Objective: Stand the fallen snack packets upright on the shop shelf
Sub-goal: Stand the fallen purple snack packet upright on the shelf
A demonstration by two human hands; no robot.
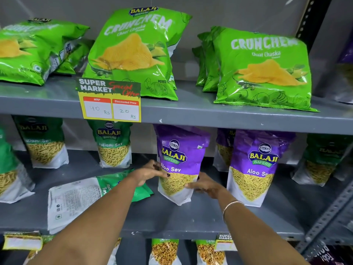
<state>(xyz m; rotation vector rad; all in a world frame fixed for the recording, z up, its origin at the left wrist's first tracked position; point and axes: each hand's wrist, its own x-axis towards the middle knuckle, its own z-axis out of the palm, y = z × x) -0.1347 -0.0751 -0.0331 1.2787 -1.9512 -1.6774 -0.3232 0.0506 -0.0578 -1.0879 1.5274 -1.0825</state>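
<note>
Grey shelf (172, 217): left hand (148, 174) and right hand (203, 185) clasp upright purple packet (180, 159), steadying it. Next: green packet (76, 197), lying flat, needs lifting upright.

price tag and bits of the rack

a yellow price card (111, 101) hangs off the top shelf edge, reading mrp 40 rs, discounted 20 rs. a smaller card (223, 241) is clipped lower down, its print too blurred to read. a perforated steel upright (328, 213) runs down the right side.

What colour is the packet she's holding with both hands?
The Aloo Sev packet is purple on top, white at the base, with a clear window showing yellow sev; seen in the head view.
</note>
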